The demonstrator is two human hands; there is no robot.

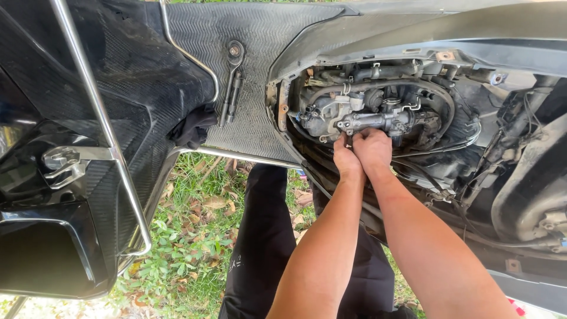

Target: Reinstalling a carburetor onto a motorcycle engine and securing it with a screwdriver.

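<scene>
I look down into the opened body of a scooter. A grey metal engine part (366, 118) with hoses and fittings sits in the oval opening. My left hand (347, 160) and my right hand (372, 147) are pressed side by side against its lower edge. Both have curled fingers that pinch something small and dark at a fitting; what it is stays hidden by the fingers. A ratchet wrench (232, 80) lies on the ribbed black floor mat (260, 53), to the left of the opening.
A chrome guard rail (100, 112) runs down the left over the black front panel. A dark rag (195, 127) hangs at the mat's edge. Grass and dry leaves (195, 236) lie below, with my dark trousers (260, 248) over them. Cables and black plastic body panels (520, 195) crowd the right.
</scene>
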